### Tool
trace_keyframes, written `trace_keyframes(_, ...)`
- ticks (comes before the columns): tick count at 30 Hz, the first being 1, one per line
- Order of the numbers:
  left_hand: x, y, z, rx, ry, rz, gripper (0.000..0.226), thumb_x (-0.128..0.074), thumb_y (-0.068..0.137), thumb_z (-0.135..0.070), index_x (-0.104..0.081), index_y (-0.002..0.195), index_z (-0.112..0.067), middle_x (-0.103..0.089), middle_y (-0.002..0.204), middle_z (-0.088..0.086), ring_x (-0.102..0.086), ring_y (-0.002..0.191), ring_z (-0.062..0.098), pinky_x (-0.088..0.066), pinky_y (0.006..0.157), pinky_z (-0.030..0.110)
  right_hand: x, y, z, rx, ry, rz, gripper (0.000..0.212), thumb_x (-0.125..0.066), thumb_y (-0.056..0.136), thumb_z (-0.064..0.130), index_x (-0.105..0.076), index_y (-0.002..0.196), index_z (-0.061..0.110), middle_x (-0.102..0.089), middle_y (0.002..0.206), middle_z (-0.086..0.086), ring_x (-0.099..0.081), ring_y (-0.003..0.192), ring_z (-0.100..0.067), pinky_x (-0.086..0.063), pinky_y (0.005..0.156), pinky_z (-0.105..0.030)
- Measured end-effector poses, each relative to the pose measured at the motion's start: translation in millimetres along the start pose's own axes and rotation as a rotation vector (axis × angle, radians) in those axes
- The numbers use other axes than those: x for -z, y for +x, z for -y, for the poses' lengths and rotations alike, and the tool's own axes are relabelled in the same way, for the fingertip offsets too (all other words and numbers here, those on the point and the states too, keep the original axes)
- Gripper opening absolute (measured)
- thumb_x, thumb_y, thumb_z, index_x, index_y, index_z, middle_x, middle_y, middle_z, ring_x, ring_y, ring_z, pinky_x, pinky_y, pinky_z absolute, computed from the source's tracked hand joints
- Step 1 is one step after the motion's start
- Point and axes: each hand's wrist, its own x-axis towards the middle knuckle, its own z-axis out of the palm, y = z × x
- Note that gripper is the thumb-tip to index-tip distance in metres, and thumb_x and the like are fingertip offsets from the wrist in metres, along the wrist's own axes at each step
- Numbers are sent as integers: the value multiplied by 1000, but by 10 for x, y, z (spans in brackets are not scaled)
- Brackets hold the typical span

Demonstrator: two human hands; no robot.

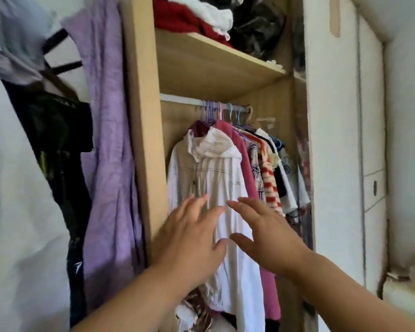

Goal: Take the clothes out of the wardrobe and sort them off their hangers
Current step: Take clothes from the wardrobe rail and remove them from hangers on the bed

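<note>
Step in hand: the opening reach. From what I see nothing is off the rail [177,98] yet, so the task is at its start.

Clothes: a packed row hangs on coloured hangers [222,112] inside the wardrobe [143,130], below the shelf [213,65]. Frontmost is a white hooded jacket [213,173]. Just behind it is a pink garment [246,164], then a red-and-white striped knit [270,188] and others bunched toward the right. Folded items [177,17] sit on top of the shelf. Outside the wardrobe, to its left, hang a purple garment [106,121] and a black garment [58,144].

Hands: both arms come up from the bottom of view, palms facing the jacket. The left hand [189,238] is over the jacket's left half and the right hand [271,238] is over its right edge, the 2 just beside each other. On each hand the fingers are spread and straight, gripping nothing. I cannot tell whether the fingertips touch the cloth or stop just short of it.

Next move, my read: go higher. 1 hand should take the jacket's hanger hook at the rail while the other gathers the body of the jacket. The hook then needs lifting clear without dragging its neighbours, because the hooks are crowded. A snagged hook seems the likeliest trouble.
</note>
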Motion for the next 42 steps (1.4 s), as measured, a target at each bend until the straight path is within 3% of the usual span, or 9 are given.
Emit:
trace_keyframes(3, 294, 197, 120, -32, 140, -191, 54, -50, 75, -47, -54, 126, -30, -46, 142, 5, -34, 136, 27, -32, 110, 45, -22, 473, -71, 103, 76, -37, 66, -56, 88, 45, -25, 145, 37, -29, 149, 6, -36, 134, -18, -37, 105, -40)
trace_keyframes(6, 492, 453, 192, -50, 296, -341, 56, -48, 75, -43, -55, 127, -22, -45, 142, 11, -34, 136, 32, -32, 110, 47, -8, 911, -234, 159, 142, -73, 64, -58, 87, 42, -31, 144, 33, -33, 146, 4, -37, 133, -20, -38, 104, -42)
trace_keyframes(11, 684, 978, 298, 98, 537, -438, 74, -70, 70, -34, -47, 136, -12, -27, 152, 21, -22, 141, 38, -25, 110, 48, 8, 1626, -630, 183, 216, -96, 62, -60, 86, 38, -35, 143, 30, -38, 144, 2, -40, 130, -21, -39, 103, -41)
trace_keyframes(15, 833, 1302, 345, 230, 645, -506, 78, -66, 74, -31, -37, 142, -6, -16, 153, 28, -11, 142, 42, -13, 115, 47, -35, 2184, -883, 158, 245, -86, 64, -58, 87, 34, -32, 145, 24, -39, 145, -6, -41, 130, -26, -37, 103, -36)
trace_keyframes(20, 817, 1377, 331, 366, 481, -659, 73, -57, 84, -15, -21, 148, -3, -10, 155, 23, -15, 143, 38, -23, 113, 49, -190, 2749, -1070, 88, 191, 1, 66, -58, 89, 34, -32, 142, 6, -37, 145, -15, -36, 131, -31, -32, 105, -32)
trace_keyframes(23, 773, 1393, 319, 361, 536, -709, 73, -58, 85, -15, -22, 146, 2, -18, 154, 23, -23, 141, 36, -29, 109, 46, -241, 3071, -1060, -10, 234, 8, 53, -56, 89, 32, -43, 131, 3, -49, 131, -17, -45, 120, -32, -37, 98, -35)
trace_keyframes(26, 763, 1380, 324, 398, 646, -702, 84, -69, 74, -24, -30, 141, 8, -27, 150, 25, -33, 137, 32, -43, 96, 39, -279, 3322, -986, -125, 273, -32, 26, -46, 91, 16, -55, 112, 3, -62, 110, -17, -59, 99, -33, -46, 77, -36)
trace_keyframes(34, 772, 1407, 394, 418, 641, -720, 91, -64, 73, -32, -20, 149, -6, -15, 157, 10, -28, 138, 23, -43, 93, 36, -418, 3567, -854, -235, 325, -115, 29, -39, 92, 12, -62, 108, 4, -63, 110, -18, -59, 104, -36, -46, 77, -38)
trace_keyframes(42, 763, 1391, 402, 394, 656, -737, 86, -61, 72, -30, -25, 146, -2, -22, 153, 16, -35, 135, 29, -41, 92, 34, -340, 3611, -857, -106, 241, -356, 30, -39, 91, 5, -57, 114, 9, -65, 103, -20, -62, 95, -39, -45, 70, -38)
